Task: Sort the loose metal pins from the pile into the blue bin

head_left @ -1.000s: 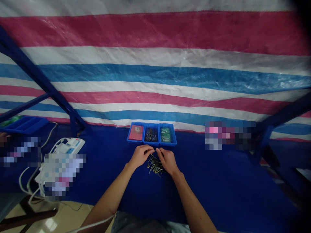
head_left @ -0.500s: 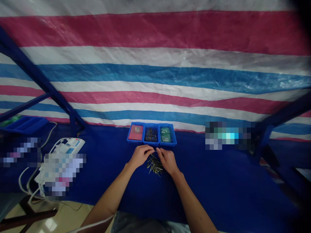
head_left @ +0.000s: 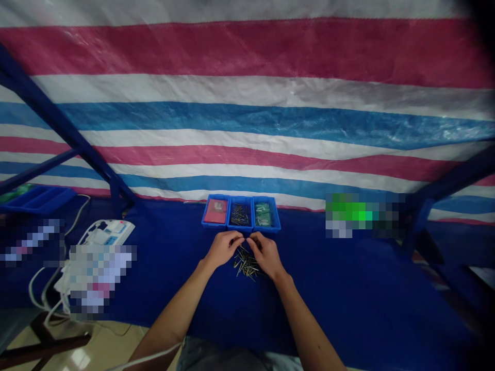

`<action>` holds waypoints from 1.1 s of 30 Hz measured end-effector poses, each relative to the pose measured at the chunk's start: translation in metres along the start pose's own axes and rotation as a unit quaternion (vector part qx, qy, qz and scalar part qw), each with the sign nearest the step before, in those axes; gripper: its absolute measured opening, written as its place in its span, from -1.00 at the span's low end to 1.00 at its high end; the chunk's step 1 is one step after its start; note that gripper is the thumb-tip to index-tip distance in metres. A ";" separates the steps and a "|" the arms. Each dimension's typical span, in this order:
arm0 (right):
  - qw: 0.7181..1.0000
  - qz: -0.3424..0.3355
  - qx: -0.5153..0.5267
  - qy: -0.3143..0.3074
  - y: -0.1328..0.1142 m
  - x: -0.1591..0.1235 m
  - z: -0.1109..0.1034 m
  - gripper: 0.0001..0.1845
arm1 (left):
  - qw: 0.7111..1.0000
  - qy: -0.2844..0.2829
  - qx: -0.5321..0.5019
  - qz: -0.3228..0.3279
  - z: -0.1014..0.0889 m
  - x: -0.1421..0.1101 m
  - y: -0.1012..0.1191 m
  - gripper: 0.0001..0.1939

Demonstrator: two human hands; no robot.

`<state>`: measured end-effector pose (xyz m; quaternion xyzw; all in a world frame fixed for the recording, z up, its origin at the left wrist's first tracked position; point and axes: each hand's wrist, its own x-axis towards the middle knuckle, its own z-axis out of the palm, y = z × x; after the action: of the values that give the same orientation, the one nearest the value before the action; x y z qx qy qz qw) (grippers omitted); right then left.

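While the forearms reach in from the near edge of the blue table (head_left: pixel 348 299), the left hand (head_left: pixel 223 248) and the right hand (head_left: pixel 267 255) come together at its middle, just short of three small bins. Each hand is curled, thumb and forefinger drawn together in a pinch, and the two sets of fingertips nearly meet; whether a slender piece is gripped between them is too small to tell. Just below the fingertips, between the hands, a loose pile of thin metal pieces (head_left: pixel 246 265) lies on the table, its sticks crossing at many angles, some dark and some brassy. Beyond the hands, the bins stand side by side in a row: the left bin (head_left: pixel 214 225) holds something flat and pinkish red with a paler patch on it, the middle bin (head_left: pixel 240 228) holds more dark, thin pieces, and the right bin (head_left: pixel 267 229) holds green and whitish items too small to make out. Well off to the left sits a white power strip (head_left: pixel 113 234) with cables beside it, and farther left is a blue divided tray (head_left: pixel 44 200). Behind the table hangs a striped sheet (head_left: pixel 247 117) in red, white and blue.
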<state>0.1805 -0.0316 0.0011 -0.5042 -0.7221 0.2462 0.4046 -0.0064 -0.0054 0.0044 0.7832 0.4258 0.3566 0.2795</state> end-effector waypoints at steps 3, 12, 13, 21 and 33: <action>1.000 -0.003 0.012 0.005 0.000 0.000 0.001 -0.80 | 1.000 -0.006 -0.003 -0.001 -0.001 0.000 0.001 -0.78; 1.000 -0.013 0.020 0.015 0.005 0.000 0.003 -0.79 | 1.000 -0.010 -0.008 -0.003 -0.002 0.000 0.002 -0.77; 1.000 -0.013 0.019 0.014 0.005 0.000 0.003 -0.79 | 1.000 -0.010 -0.009 -0.004 -0.002 0.000 0.002 -0.77; 1.000 -0.014 0.013 0.013 0.007 0.000 0.003 -0.77 | 1.000 -0.004 -0.011 -0.005 -0.001 0.000 0.002 -0.77; 1.000 -0.014 0.010 0.018 0.006 0.000 0.003 -0.75 | 1.000 -0.005 -0.015 -0.008 -0.001 0.000 0.000 -0.79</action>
<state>0.1810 -0.0290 -0.0055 -0.4945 -0.7189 0.2389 0.4260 -0.0074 -0.0054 0.0055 0.7774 0.4252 0.3566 0.2961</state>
